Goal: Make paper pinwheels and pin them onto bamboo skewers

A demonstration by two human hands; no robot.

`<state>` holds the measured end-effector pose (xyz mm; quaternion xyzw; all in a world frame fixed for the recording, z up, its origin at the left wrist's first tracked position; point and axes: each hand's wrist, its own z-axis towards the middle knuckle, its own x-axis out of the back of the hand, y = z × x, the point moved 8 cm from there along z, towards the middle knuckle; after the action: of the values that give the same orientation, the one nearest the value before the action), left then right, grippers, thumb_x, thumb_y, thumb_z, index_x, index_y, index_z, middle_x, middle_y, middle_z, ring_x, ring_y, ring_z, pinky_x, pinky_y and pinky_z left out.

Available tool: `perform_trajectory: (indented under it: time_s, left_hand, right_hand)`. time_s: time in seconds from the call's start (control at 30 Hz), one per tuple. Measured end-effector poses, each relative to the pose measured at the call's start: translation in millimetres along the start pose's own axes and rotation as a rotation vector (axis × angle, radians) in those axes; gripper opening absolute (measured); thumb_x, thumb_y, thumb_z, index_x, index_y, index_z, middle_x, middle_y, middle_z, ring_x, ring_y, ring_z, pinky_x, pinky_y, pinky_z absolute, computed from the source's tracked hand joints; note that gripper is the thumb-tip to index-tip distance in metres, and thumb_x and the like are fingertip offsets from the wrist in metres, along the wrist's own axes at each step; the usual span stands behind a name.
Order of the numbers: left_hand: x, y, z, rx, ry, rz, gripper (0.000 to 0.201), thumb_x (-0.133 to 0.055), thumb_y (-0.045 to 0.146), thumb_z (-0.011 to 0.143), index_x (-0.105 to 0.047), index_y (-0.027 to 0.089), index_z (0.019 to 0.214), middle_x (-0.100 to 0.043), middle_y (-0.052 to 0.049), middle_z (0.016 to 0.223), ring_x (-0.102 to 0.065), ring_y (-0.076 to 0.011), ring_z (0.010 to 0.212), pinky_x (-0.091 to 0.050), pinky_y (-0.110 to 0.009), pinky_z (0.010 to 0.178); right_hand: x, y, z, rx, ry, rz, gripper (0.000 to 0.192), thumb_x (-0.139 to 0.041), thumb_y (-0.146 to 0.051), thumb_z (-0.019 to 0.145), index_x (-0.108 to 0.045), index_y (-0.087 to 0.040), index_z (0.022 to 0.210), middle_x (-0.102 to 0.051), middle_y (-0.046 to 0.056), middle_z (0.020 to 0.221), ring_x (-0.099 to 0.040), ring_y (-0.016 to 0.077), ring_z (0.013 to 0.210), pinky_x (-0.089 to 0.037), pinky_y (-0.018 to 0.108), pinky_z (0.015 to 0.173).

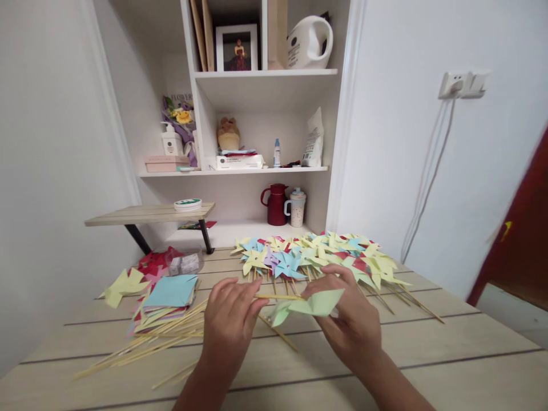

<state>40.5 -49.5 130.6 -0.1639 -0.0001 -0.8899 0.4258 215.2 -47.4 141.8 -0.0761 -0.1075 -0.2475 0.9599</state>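
Green Pinwheel [323,302] Held Over Wooden Worktop [411,368]

A person grips a stick [280,297] and a folded paper pinwheel above the middle of the worktop. The fingers of the left hand [231,314] pinch the stick near one end, while those of the right hand [351,314] are closed on the pinwheel, their exact contact partly hidden by its blades. The stick runs nearly level between the two hands, and a loose stick [285,339] lies slanted on the boards below.

Beyond the hands, a crowd of pinwheels [289,264] in yellow, blue, red and purple covers the far side, their sticks pointing toward the person. To the left hand's side rest a bundle of sticks [171,337] and a stack of paper [171,291] topped by a blue sheet. A yellow pinwheel [123,287] lies just beside the stack, with red paper [156,262] and a clear box [186,264] behind it.

A round tin [188,205] sits on a small raised stand [141,213] at the back left. Behind the pinwheels, a dark red jug [277,206] stands beside a lidded cup [297,209] in a white shelf unit [265,91].
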Motion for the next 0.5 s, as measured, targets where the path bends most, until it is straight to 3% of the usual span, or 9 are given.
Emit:
perform_trajectory:
  time_s: [0.13, 0.5]
  left_hand:
    - [6.6, 8, 1, -0.054, 0.035, 0.110, 0.010, -0.059, 0.017, 0.093, -0.067, 0.020, 0.099, -0.069, 0.004, 0.068, -0.060, -0.0115, 0.060, -0.045, -0.032, 0.081]
    - [6.5, 13, 2, -0.047, 0.040, 0.132, 0.014, -0.052, 0.014, 0.097, -0.065, 0.019, 0.095, -0.071, 0.003, 0.070, -0.060, -0.0109, 0.060, -0.043, -0.032, 0.079]
  right_hand:
    - [1, 1, 0, -0.022, 0.005, -0.008, 0.023, -0.056, -0.004, 0.084, -0.061, -0.026, 0.091, -0.070, -0.002, 0.075, -0.064, 0.0164, 0.063, -0.047, 0.048, 0.088]
    - [-1, 7, -6, -0.037, 0.040, -0.046, 0.023, -0.057, -0.004, 0.084, -0.060, -0.026, 0.091, -0.070, -0.002, 0.075, -0.062, 0.0167, 0.063, -0.049, 0.050, 0.090]
